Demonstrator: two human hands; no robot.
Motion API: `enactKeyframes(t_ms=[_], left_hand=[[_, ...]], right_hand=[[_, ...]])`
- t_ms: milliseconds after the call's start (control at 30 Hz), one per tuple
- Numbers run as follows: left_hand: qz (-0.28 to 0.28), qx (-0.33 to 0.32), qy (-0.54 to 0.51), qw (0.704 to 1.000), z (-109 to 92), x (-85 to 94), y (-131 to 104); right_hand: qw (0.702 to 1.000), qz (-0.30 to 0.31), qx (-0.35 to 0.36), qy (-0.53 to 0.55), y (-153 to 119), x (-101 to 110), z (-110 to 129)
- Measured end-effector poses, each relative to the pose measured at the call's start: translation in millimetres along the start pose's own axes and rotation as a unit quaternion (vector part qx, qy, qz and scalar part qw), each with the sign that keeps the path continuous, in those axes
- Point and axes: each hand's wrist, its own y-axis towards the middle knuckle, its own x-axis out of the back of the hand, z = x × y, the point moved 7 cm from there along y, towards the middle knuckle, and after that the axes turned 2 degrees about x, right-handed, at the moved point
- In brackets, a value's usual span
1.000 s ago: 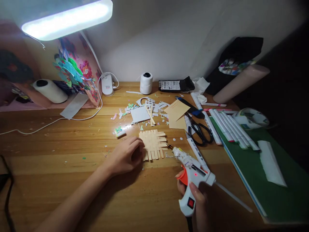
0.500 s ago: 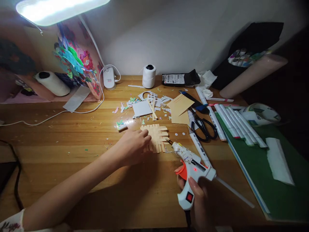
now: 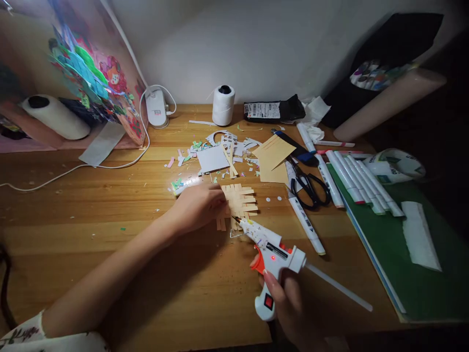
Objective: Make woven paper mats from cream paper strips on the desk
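A woven mat of tan paper strips (image 3: 242, 198) lies on the wooden desk. My left hand (image 3: 201, 203) rests at the mat's left side with its fingers curled together; its fingertips are partly hidden, and it seems to pinch a strip there. In my right hand (image 3: 280, 291) is a white glue gun (image 3: 269, 244) with an orange trigger, a lit red light and a clear glue stick out of its back. The gun's nozzle is over the lower part of the mat.
Behind the mat lie paper scraps (image 3: 212, 159) and tan card (image 3: 273, 156). To the right are black scissors (image 3: 311, 188), markers (image 3: 351, 181), a tape roll (image 3: 395, 166) and a green board (image 3: 436, 234). A thread spool (image 3: 223, 105) stands by the wall.
The glue gun in my right hand has moved left, bringing its nozzle from the mat's right edge over its lower part. My left hand has shifted slightly up and left. The view has shifted a little.
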Motion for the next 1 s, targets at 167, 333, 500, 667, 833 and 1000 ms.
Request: enactKeyframes(t_ms=[167,333,500,667,833,1000], left_hand=[[-0.007,0.008,-0.064,0.998,7,-2.7,1],[-0.01,0.027,-0.09,0.996,13,-5.3,1],[-0.012,0.034,-0.123,0.992,14,-6.1,0],[-0.007,0.049,-0.156,0.987,16,-6.9,0],[-0.007,0.054,-0.187,0.981,20,-10.8,0],[0.0,0.032,-0.207,0.978,19,-11.6,-2]], right_hand=[[1.0,0.003,-0.013,0.001,4,-5,10],[0.999,0.024,-0.035,0.019,9,-11,20],[0.997,0.019,-0.058,0.038,11,-12,26],[0.995,0.016,-0.08,0.06,13,-11,26],[0.996,0.013,-0.064,0.053,13,-9,27],[0.995,0.008,-0.071,0.065,13,-10,25]])
